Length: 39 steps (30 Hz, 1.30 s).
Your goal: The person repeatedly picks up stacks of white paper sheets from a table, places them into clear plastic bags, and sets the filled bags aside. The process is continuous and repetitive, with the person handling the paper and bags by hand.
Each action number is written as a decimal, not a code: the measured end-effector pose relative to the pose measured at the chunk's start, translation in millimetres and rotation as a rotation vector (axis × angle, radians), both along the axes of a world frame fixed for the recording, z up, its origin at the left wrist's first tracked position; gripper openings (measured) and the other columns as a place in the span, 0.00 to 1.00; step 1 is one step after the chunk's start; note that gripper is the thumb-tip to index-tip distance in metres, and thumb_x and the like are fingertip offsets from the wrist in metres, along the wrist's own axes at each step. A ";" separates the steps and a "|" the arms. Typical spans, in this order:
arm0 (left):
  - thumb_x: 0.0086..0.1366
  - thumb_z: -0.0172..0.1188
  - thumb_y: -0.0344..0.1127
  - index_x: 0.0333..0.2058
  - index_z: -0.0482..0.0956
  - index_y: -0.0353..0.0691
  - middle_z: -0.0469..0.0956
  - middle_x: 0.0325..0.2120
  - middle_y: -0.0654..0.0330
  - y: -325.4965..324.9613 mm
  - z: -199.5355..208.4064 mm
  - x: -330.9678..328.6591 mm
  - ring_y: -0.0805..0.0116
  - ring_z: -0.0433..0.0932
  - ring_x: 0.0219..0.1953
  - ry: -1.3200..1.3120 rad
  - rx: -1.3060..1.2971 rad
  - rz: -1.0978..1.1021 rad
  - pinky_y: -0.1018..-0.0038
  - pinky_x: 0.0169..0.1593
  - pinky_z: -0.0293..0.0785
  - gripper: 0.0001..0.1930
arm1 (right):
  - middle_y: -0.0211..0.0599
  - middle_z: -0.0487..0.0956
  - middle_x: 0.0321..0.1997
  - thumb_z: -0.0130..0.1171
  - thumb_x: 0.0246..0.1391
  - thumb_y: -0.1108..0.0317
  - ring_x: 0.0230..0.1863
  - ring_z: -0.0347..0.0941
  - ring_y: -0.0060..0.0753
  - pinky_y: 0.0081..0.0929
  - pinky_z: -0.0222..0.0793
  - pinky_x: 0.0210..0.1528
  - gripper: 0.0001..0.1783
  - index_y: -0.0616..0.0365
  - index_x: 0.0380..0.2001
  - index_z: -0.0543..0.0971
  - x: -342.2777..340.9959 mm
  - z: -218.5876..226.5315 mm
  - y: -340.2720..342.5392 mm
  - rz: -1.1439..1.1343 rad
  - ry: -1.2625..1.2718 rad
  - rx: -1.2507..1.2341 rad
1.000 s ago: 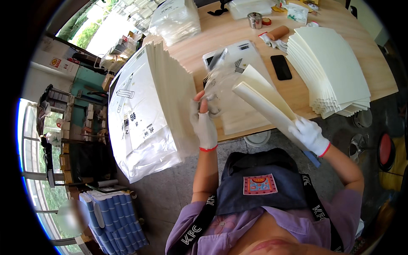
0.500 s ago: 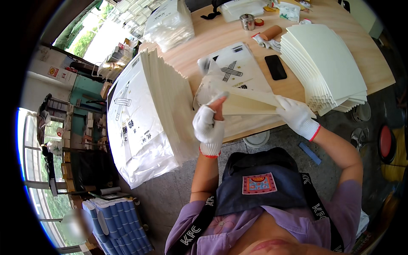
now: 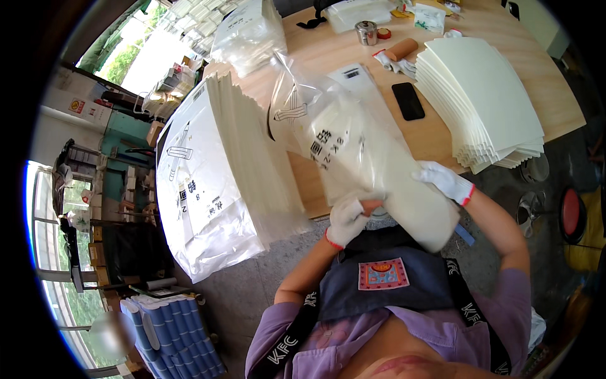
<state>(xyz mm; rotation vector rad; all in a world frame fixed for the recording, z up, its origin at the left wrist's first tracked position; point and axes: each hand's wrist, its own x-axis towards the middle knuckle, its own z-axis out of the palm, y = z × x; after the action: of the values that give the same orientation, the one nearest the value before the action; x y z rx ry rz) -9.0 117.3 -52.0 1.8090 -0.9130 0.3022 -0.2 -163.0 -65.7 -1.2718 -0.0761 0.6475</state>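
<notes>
The curved cream sheets sit partly inside a clear bag, across the wooden table's near edge. The right hand clamps the sheets; whether the left hand pinches the bag, I cannot tell. Below spreads grey floor; leftward, blue rolls and windows.
</notes>
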 end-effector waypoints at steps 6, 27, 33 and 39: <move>0.43 0.56 0.20 0.31 0.81 0.43 0.78 0.24 0.60 -38.5 42.4 35.8 0.60 0.76 0.25 0.054 0.057 0.027 0.71 0.29 0.71 0.15 | 0.34 0.79 0.44 0.52 0.59 0.63 0.44 0.74 0.22 0.22 0.68 0.48 0.19 0.64 0.49 0.74 30.4 2.6 33.5 -0.181 -0.225 -0.020; 0.55 0.55 0.23 0.37 0.79 0.42 0.77 0.25 0.58 -18.4 -50.2 15.0 0.66 0.78 0.27 0.540 0.374 0.091 0.73 0.30 0.72 0.11 | 0.46 0.71 0.55 0.53 0.52 0.62 0.60 0.63 0.45 0.39 0.58 0.61 0.26 0.57 0.55 0.68 -54.5 8.9 80.2 -0.418 -1.219 -1.241; 0.49 0.60 0.28 0.29 0.73 0.44 0.73 0.27 0.59 11.3 -98.4 -3.5 0.61 0.74 0.33 -0.056 0.387 0.255 0.66 0.35 0.70 0.08 | 0.46 0.80 0.29 0.51 0.48 0.64 0.30 0.79 0.45 0.42 0.72 0.29 0.18 0.57 0.43 0.72 -5.4 -31.7 44.4 -0.152 -0.345 -1.632; 0.49 0.61 0.29 0.24 0.71 0.40 0.72 0.24 0.56 67.0 -86.3 -10.0 0.56 0.73 0.28 0.223 0.372 0.615 0.64 0.30 0.69 0.06 | 0.40 0.77 0.15 0.50 0.48 0.62 0.17 0.76 0.41 0.40 0.69 0.16 0.12 0.54 0.18 0.77 -48.5 -26.1 48.8 0.010 -0.713 -1.676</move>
<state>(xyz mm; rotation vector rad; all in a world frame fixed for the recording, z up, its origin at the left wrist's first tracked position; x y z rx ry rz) -18.9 184.3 -138.3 2.3934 -0.2434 0.3155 -48.8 -114.2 -91.8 -3.0831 -0.1295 0.0941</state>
